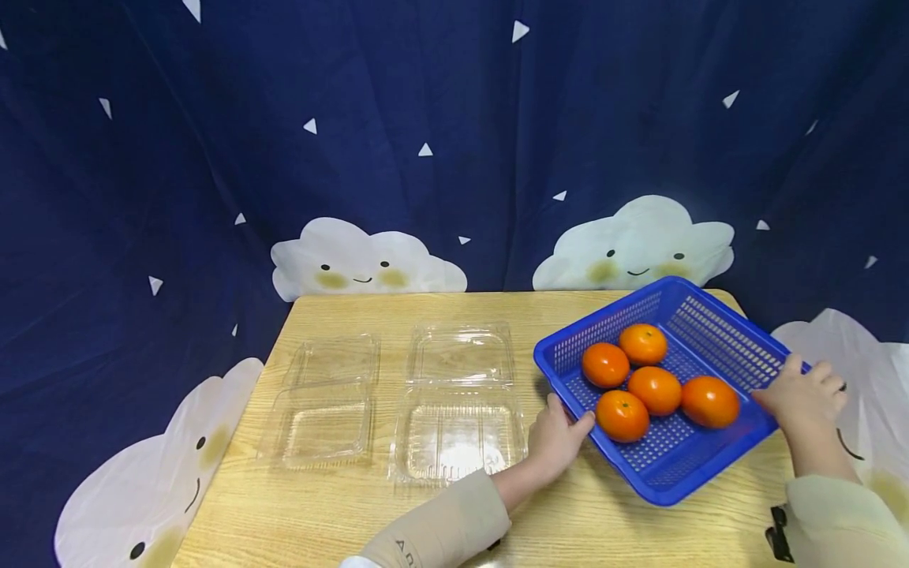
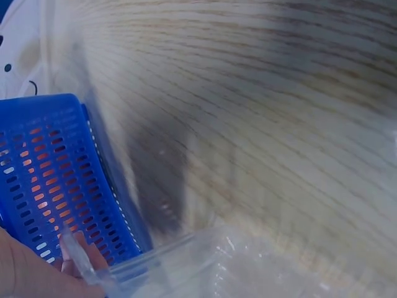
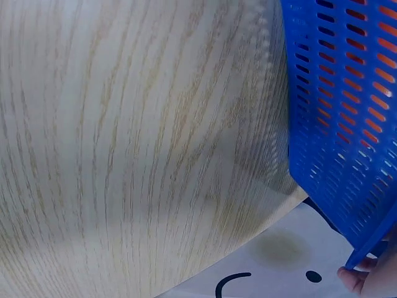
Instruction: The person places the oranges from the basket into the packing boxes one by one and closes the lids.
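A blue plastic basket (image 1: 731,323) with slotted walls is at the table's right side, turned at an angle. Inside it lie several oranges (image 1: 655,390), gathered mostly toward its left part. My left hand (image 1: 555,438) grips the basket's left rim, thumb over the edge. On the opposite side, my right hand (image 1: 806,398) holds the right rim. Orange skin shows through the slots of the basket wall (image 3: 298,143) in the right wrist view. The left wrist view has the left hand (image 2: 37,273) at the wall's lower part, its fingertips partly behind clear plastic.
Two clear plastic clamshell boxes stand opened on the wooden table (image 1: 454,521): one at the left (image 1: 323,426), another in the middle (image 1: 461,434), close beside the left hand. A dark blue curtain (image 1: 483,102) with cloud prints hangs behind the table and down its sides.
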Action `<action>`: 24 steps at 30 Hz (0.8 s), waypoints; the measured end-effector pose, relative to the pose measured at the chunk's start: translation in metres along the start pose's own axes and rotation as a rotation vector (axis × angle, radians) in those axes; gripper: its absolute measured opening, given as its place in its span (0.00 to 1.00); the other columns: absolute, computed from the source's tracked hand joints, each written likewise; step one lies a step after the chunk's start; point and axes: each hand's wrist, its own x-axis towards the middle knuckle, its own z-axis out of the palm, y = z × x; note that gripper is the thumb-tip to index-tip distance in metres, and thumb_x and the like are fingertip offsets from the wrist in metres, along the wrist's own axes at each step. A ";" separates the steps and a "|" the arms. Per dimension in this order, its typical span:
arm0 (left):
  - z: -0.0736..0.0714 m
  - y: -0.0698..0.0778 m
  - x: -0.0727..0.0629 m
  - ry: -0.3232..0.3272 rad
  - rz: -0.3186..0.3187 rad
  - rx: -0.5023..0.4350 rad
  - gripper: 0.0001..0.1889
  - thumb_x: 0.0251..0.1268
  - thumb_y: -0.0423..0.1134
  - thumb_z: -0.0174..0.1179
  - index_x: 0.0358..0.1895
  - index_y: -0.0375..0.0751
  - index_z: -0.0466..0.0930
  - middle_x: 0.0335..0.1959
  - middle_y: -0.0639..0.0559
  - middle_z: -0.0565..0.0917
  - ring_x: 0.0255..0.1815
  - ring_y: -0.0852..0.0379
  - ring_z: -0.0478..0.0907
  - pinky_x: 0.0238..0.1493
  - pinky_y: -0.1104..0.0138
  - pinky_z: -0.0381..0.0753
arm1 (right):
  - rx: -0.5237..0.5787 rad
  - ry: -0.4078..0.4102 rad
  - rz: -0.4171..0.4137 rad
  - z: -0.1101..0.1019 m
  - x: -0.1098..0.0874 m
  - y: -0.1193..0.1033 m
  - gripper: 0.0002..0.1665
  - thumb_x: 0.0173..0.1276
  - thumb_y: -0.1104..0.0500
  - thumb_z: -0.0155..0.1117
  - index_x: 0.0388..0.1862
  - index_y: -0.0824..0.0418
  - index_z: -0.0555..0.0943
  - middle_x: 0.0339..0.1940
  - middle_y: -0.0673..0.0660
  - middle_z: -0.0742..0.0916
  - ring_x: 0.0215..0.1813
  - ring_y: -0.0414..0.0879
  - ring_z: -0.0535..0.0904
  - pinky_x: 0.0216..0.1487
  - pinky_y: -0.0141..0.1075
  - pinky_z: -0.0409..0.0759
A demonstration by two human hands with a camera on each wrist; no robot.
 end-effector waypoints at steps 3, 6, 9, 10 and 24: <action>0.000 0.000 0.003 0.007 0.003 0.016 0.21 0.52 0.57 0.59 0.39 0.45 0.68 0.21 0.56 0.72 0.20 0.57 0.68 0.20 0.64 0.65 | -0.007 -0.013 0.009 -0.001 -0.004 0.000 0.54 0.55 0.49 0.60 0.58 0.84 0.42 0.46 0.90 0.50 0.49 0.83 0.46 0.49 0.66 0.50; 0.000 0.000 0.005 0.010 0.008 0.032 0.22 0.51 0.58 0.58 0.40 0.45 0.68 0.22 0.54 0.73 0.20 0.56 0.69 0.21 0.64 0.66 | -0.011 -0.024 0.016 -0.002 -0.006 0.001 0.54 0.55 0.49 0.60 0.58 0.84 0.41 0.47 0.90 0.49 0.49 0.84 0.45 0.49 0.65 0.51; 0.000 0.000 0.006 0.010 0.008 0.051 0.24 0.51 0.59 0.57 0.41 0.44 0.69 0.22 0.53 0.74 0.20 0.56 0.70 0.20 0.64 0.66 | -0.012 -0.033 0.027 -0.002 -0.007 0.002 0.55 0.55 0.49 0.60 0.59 0.83 0.40 0.47 0.91 0.48 0.50 0.84 0.45 0.50 0.65 0.51; 0.000 0.000 0.006 0.011 0.008 0.057 0.24 0.51 0.59 0.57 0.41 0.43 0.69 0.22 0.53 0.74 0.20 0.56 0.70 0.20 0.64 0.66 | -0.013 -0.035 0.033 -0.001 -0.007 0.002 0.55 0.55 0.49 0.60 0.59 0.83 0.40 0.47 0.91 0.48 0.50 0.84 0.45 0.50 0.65 0.51; -0.006 0.001 0.016 -0.016 0.007 0.092 0.27 0.50 0.59 0.58 0.45 0.41 0.68 0.25 0.50 0.76 0.22 0.55 0.71 0.22 0.63 0.67 | -0.039 -0.038 0.118 0.003 -0.018 -0.001 0.54 0.56 0.50 0.58 0.59 0.83 0.37 0.52 0.91 0.44 0.55 0.83 0.44 0.55 0.64 0.51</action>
